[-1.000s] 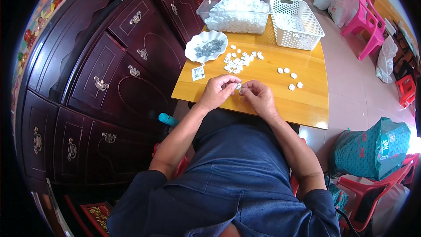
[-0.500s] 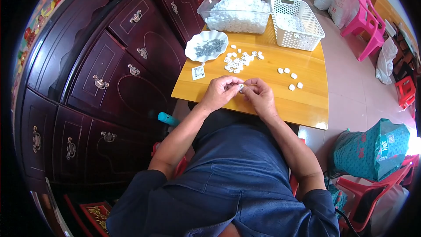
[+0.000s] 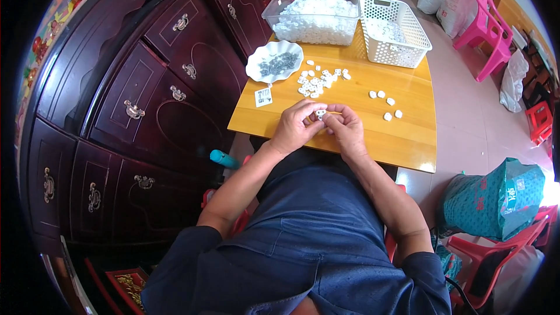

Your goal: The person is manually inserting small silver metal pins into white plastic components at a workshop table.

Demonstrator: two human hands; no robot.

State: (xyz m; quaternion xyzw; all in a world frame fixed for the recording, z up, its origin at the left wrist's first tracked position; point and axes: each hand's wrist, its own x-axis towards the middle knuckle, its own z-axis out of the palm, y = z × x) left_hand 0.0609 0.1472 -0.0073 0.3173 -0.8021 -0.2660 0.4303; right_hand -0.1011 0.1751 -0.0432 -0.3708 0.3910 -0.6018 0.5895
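Note:
Over the near edge of the table, my left hand [image 3: 296,125] pinches a small white plastic piece [image 3: 320,114] with dark round spots or holes on its face. My right hand [image 3: 348,130] meets it from the other side, thumb and fingers closed at the piece; anything else in those fingertips is too small to make out. Just beyond lies a loose cluster of similar white pieces [image 3: 315,85], several with dark spots. Farther right, several plain white rounded pieces [image 3: 390,101] lie apart. A scalloped white dish [image 3: 255,67] holds small dark grey parts.
A small printed card [image 3: 263,97] lies beside the dish. At the table's far end stand a clear bin [image 3: 315,35] of white pieces and a white perforated basket [image 3: 402,55]. Dark wooden cabinets [image 3: 146,99] line the left. A teal bag [image 3: 484,198] stands at right.
The white piece between my fingers has been turned, so its spotted face now shows more. My fingers have shifted slightly around it; the things on the table look the same.

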